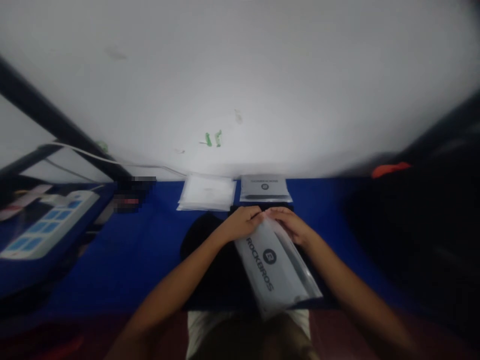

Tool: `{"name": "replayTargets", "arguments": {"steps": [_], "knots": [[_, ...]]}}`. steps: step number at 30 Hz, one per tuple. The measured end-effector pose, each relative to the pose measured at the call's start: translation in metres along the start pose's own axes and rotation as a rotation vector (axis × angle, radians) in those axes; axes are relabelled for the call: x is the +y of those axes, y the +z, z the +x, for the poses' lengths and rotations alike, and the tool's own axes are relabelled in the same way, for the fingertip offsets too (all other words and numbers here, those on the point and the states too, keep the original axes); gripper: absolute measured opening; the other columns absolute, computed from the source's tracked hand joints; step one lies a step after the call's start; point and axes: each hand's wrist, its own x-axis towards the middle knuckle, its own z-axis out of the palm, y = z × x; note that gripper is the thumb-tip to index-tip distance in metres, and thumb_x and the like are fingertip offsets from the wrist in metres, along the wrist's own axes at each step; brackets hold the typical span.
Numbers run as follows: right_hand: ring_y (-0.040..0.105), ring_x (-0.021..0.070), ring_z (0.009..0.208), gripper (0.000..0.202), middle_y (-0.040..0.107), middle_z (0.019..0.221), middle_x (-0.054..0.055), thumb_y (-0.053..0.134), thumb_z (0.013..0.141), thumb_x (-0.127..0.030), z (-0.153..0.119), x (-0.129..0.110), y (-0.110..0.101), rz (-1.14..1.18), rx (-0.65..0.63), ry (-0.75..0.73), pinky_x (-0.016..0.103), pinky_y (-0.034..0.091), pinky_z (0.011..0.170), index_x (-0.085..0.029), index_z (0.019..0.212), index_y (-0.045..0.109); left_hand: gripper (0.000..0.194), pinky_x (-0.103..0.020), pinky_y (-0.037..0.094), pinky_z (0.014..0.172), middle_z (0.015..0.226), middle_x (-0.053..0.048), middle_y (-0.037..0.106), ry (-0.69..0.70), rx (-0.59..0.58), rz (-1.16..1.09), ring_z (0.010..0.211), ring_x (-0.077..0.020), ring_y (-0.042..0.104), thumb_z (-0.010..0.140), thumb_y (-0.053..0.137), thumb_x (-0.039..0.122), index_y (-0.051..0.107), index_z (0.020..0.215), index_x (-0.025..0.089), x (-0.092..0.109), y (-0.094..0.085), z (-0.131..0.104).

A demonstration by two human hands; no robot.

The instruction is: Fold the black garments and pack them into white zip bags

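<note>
A grey plastic packaging bag printed ROCKBROS hangs tilted over the table's front edge, its far end between my two hands. My left hand grips the bag's upper left corner with curled fingers. Close beside it, my right hand pinches the upper right part of the same bag, thumb and fingertips together. Black fabric lies on the table under and left of the bag. Past my hands rests another ROCKBROS bag, flat, with its print upside down. What the held bag contains cannot be made out.
A stack of white plastic bags lies at the back of the blue table. On the left are a power strip and a white cable. A large dark mass with an orange patch stands at the right.
</note>
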Motion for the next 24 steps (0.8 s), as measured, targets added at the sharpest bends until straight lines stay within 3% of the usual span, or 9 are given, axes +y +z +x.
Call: {"name": "replayTargets", "arguments": {"steps": [8,14,20,24], "knots": [[0.049,0.0076,0.049,0.027,0.058,0.058,-0.005,0.080,0.070,-0.038,-0.001,0.007,0.010,-0.070,-0.023,-0.083,0.019,0.038,0.048,-0.017,0.072,0.062,0.032,-0.022,0.034,0.054,0.061,0.004,0.048,-0.004,0.126,-0.037,0.057,-0.0113,0.045,0.091,0.043,0.035,0.049,0.065,0.018,-0.011,-0.009,-0.012],[0.043,0.0051,0.047,0.029,0.052,0.056,-0.006,0.074,0.078,-0.041,-0.005,0.005,0.007,-0.275,-0.112,-0.100,0.017,0.033,0.045,-0.016,0.071,0.061,0.032,-0.022,0.032,0.054,0.059,0.004,0.046,-0.066,0.314,0.014,0.058,-0.0123,0.044,0.090,0.044,0.038,0.050,0.064,0.018,-0.030,-0.035,-0.017],[0.064,0.0133,0.056,0.034,0.069,0.066,0.002,0.068,0.082,-0.048,-0.007,-0.007,-0.002,-0.465,-0.290,-0.077,0.025,0.051,0.056,-0.014,0.075,0.063,0.036,-0.023,0.032,0.054,0.058,0.004,0.043,-0.199,0.517,-0.041,0.058,-0.0127,0.041,0.086,0.048,0.043,0.049,0.061,0.019,-0.069,-0.067,-0.029],[0.068,0.0154,0.058,0.035,0.073,0.069,0.007,0.064,0.085,-0.047,-0.008,-0.011,-0.010,-0.519,-0.374,-0.038,0.027,0.054,0.058,-0.014,0.076,0.061,0.034,-0.023,0.033,0.054,0.059,0.003,0.047,-0.242,0.543,-0.085,0.059,-0.0135,0.044,0.085,0.051,0.044,0.054,0.062,0.018,-0.076,-0.072,-0.033]]}}
